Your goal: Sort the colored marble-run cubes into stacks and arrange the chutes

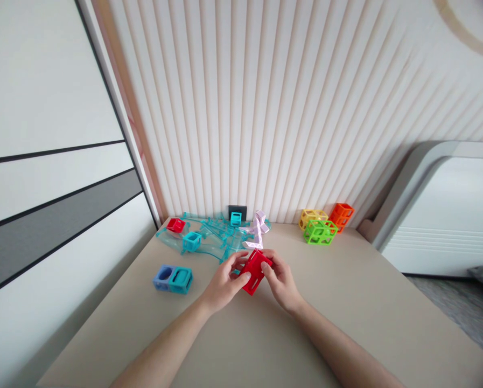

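Above the middle of the table, both hands grip a red plastic openwork block [254,271], tilted, with slots in its face. It may be two cubes joined; the fingers cover part of it. My left hand [225,283] is closed on its left side, thumb on the front. On its right side my right hand [280,277] is closed, its thumb pressing the upper face. Left of my left hand lies a joined pair of cubes, one periwinkle [163,277] and one turquoise [180,280].
Behind the hands, a clear teal-edged bag [212,253] is spread out, bearing a red cube [175,225] and a turquoise cube [191,241]. At the back right stand yellow [312,216], green [321,231] and orange [342,216] frame blocks. A ribbed wall [233,108] closes off the table's back.
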Tool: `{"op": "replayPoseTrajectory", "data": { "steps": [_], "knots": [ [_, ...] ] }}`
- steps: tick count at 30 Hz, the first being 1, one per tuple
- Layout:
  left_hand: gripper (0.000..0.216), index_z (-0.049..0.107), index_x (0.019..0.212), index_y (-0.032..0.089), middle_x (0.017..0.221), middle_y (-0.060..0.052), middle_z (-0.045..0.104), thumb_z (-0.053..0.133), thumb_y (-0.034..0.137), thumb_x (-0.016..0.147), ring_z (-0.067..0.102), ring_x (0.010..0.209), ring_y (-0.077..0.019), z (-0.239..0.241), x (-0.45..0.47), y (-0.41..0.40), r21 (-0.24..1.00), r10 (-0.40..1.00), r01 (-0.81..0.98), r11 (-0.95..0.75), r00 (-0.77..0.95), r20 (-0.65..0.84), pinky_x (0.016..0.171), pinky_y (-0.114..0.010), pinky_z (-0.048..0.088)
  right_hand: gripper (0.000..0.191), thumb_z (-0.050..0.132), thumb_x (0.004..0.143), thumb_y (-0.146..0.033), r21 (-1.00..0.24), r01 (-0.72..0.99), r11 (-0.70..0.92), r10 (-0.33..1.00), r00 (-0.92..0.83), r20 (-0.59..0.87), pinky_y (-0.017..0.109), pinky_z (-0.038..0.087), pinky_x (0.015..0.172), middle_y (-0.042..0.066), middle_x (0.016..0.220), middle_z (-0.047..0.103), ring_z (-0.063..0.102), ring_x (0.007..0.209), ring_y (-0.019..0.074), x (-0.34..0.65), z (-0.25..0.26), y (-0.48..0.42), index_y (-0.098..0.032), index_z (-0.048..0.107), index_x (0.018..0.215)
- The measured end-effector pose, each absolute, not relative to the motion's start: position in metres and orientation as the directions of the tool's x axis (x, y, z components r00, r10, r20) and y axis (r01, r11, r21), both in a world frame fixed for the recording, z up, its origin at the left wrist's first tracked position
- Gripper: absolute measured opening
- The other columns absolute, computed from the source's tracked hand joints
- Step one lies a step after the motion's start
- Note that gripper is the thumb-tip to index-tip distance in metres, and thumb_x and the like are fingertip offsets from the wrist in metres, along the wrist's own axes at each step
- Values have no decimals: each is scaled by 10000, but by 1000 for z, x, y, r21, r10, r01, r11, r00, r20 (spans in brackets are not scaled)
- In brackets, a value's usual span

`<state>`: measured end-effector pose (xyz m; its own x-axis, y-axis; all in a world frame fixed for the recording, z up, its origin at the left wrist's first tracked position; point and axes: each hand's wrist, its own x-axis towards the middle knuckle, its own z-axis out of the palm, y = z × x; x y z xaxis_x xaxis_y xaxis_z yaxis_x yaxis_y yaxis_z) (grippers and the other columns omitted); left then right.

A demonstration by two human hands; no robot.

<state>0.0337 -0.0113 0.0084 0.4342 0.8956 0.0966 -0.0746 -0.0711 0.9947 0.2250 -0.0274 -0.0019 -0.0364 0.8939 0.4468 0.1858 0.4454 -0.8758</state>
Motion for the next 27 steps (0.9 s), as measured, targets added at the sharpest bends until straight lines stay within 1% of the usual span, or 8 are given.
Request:
{"op": "replayPoseTrajectory", "data": {
  "steps": [2, 5, 7, 11, 14, 20, 24, 27],
  "knots": [
    [503, 540, 1313, 210, 1237, -113, 670, 694, 339, 852, 645, 1107, -249, 8, 34, -11, 993, 893, -91, -70, 437, 103, 856, -340, 540, 313, 528, 977, -473, -892, 176, 417, 908, -36, 417, 332, 539, 745, 64, 969, 687, 641, 837, 210, 224, -1, -27, -201, 640, 1086],
    [517, 560, 1319, 199, 1253, -134, 671, 703, 373, 854, 644, 1120, -267, 7, 35, -10, 989, 890, -130, -67, 441, 118, 875, -366, 544, 322, 521, 981, -479, -896, 178, 406, 913, -27, 408, 339, 546, 758, 70, 986, 697, 653, 862, 218, 223, 2, -28, -201, 646, 1084],
    [503, 587, 1294, 191, 1247, -140, 676, 700, 408, 856, 645, 1120, -276, 6, 35, -9, 988, 908, -144, -61, 404, 115, 886, -380, 545, 319, 526, 977, -482, -892, 181, 414, 910, -44, 413, 345, 551, 771, 73, 1005, 695, 659, 889, 225, 223, 5, -29, -206, 651, 1075],
    [453, 632, 1216, 186, 1213, -125, 691, 714, 431, 843, 645, 1126, -277, 5, 33, -5, 990, 952, -124, -72, 288, 105, 936, -392, 529, 261, 578, 956, -456, -870, 182, 459, 888, -124, 442, 364, 542, 870, 84, 1132, 669, 654, 1019, 240, 222, 8, -30, -211, 660, 916],
    [483, 614, 1224, 192, 1220, -121, 682, 745, 415, 817, 641, 1139, -276, 5, 31, -4, 986, 961, -123, -112, 238, 139, 975, -402, 513, 235, 616, 941, -423, -870, 154, 468, 882, -141, 450, 377, 522, 936, 85, 1148, 651, 640, 1072, 241, 220, 6, -30, -212, 649, 844],
    [606, 571, 1266, 225, 1293, -117, 639, 825, 346, 730, 632, 1171, -283, 13, 33, -8, 974, 954, -197, -112, 252, 161, 975, -401, 533, 143, 632, 939, -377, -869, 63, 490, 871, -61, 487, 378, 514, 971, 84, 1215, 605, 611, 1144, 239, 213, -1, -33, -237, 657, 920],
    [510, 612, 1174, 219, 1199, -91, 695, 825, 339, 726, 676, 1092, -276, 17, 34, -12, 982, 959, -145, -118, 239, 150, 938, -397, 554, 129, 622, 948, -349, -847, 138, 513, 857, -127, 499, 383, 484, 1008, 82, 1203, 618, 599, 1157, 242, 215, 2, -34, -234, 672, 917],
    [507, 616, 1178, 222, 1161, -84, 719, 826, 335, 731, 695, 1058, -275, 18, 33, -14, 984, 947, -119, -135, 276, 163, 943, -412, 551, 141, 607, 956, -331, -825, 223, 520, 851, -219, 477, 353, 510, 946, 88, 1209, 616, 609, 1106, 235, 218, 4, -34, -232, 702, 989]
  ]
}}
